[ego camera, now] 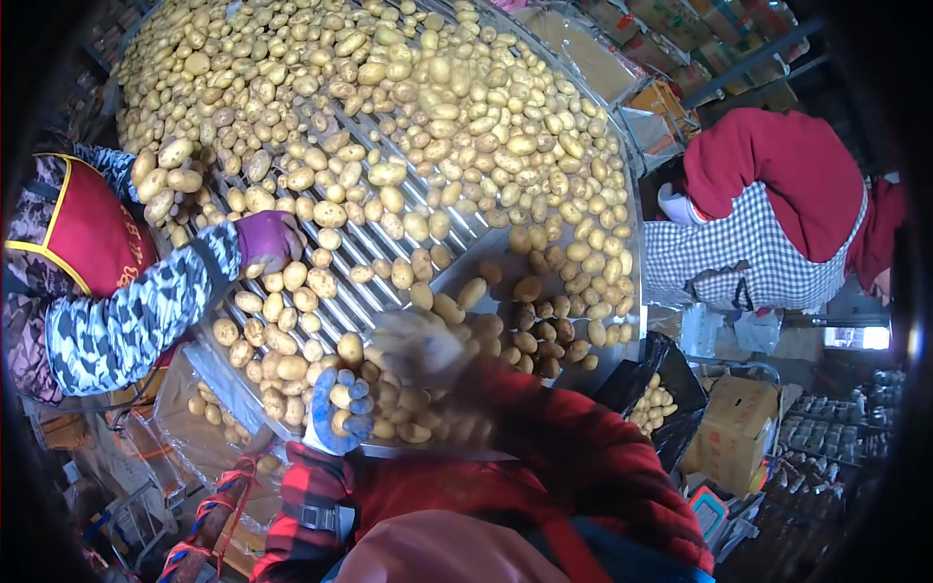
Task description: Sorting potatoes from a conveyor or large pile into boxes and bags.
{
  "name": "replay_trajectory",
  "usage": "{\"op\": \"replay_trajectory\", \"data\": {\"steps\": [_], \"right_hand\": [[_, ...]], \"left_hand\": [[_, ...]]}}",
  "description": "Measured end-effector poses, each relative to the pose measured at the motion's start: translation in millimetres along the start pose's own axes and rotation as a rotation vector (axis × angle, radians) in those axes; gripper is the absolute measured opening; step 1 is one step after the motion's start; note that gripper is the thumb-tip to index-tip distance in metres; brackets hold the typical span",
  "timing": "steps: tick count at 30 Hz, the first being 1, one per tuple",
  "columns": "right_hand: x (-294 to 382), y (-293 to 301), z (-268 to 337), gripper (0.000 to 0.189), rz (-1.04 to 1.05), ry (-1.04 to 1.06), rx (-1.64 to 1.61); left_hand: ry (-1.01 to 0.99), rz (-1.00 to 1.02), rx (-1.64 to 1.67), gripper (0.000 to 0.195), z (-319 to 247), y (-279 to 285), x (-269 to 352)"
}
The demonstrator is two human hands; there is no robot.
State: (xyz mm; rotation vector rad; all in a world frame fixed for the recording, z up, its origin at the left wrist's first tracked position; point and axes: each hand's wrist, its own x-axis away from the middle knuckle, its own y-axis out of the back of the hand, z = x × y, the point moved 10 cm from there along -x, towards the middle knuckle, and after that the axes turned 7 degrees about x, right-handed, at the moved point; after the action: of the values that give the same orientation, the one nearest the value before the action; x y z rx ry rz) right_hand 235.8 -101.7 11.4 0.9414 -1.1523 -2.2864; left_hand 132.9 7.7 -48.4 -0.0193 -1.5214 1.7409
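Observation:
My left hand [358, 417], in a white glove with a blue coated palm, is at the near edge of a metal sorting table [477, 270]. Its fingers curl around two potatoes [340, 396]. Beyond and to the right of it, my gloved right hand [419, 348] is blurred by motion over the potatoes. Whether that hand holds anything does not show. Many loose yellow potatoes [291, 367] crowd the near edge around my left hand. A larger heap of potatoes [306, 58] covers the slatted far part.
At left a co-worker's purple-gloved hand [271, 240] rests among the potatoes. Another person in a checked apron [743, 248] bends at the right. Potatoes fill a black plastic bag [689, 375] beside a cardboard box [732, 430]. A plastic-lined container [178, 379] stands lower left.

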Motion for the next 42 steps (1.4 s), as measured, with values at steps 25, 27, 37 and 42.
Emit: {"op": "replay_trajectory", "data": {"steps": [25, 27, 37, 42], "right_hand": [[13, 94, -281, 0.027, 0.066, -0.766, 0.866], [42, 73, -370, 0.026, 0.371, -1.044, 0.944], [43, 70, -280, 0.035, 0.235, -0.645, 0.716], [32, 79, -172, 0.040, -0.153, -0.475, 0.141]], "left_hand": [[0.205, -0.127, -0.021, 0.028, 40, 5, -32], [0.244, -0.193, 0.052, 0.028, 61, -3, -41], [0.081, -0.168, -0.222, 0.045, 49, -8, -32], [0.057, -0.049, -0.309, 0.052, 46, -22, -22]]}}
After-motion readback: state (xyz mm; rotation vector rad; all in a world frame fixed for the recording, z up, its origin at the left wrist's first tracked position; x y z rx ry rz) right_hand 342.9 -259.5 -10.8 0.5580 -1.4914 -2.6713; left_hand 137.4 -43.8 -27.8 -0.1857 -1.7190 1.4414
